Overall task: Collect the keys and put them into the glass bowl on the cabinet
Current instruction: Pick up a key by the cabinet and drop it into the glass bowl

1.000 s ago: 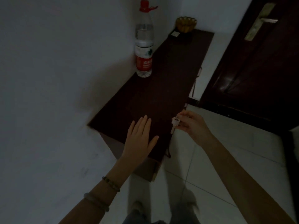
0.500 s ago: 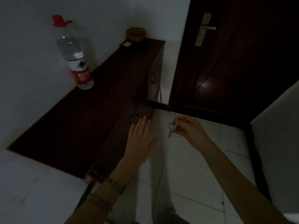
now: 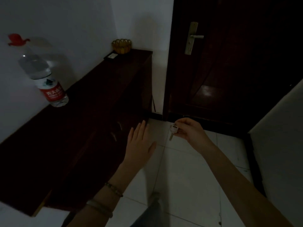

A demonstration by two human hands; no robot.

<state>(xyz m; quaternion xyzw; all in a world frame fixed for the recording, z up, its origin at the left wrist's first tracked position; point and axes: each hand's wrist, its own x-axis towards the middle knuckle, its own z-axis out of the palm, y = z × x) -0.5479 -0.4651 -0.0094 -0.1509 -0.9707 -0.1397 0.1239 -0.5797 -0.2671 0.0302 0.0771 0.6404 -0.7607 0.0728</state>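
On the left, a water bottle (image 3: 49,86) stands on the dark cabinet (image 3: 91,102); the amber glass bowl (image 3: 121,46) sits at its far end. Your left hand (image 3: 139,145) hovers flat with fingers spread, holding nothing, beside the cabinet front. Your right hand (image 3: 190,131) pinches the keys (image 3: 173,131), which dangle above the tiled floor (image 3: 188,169).

Long dark reddish-brown wooden cabinet (image 3: 91,102): smooth, dull sheen. Amber scalloped glass bowl (image 3: 121,46): glossy, translucent. Clear plastic water bottle (image 3: 43,74): shiny, red cap, printed red-white label. Pale silvery metal keys (image 3: 173,131): matt gleam. Dark wooden door (image 3: 229,66): lacquered, reflective patch. Brass-toned metal handle plate (image 3: 191,37). White floor tiles (image 3: 188,177): smooth, glazed.
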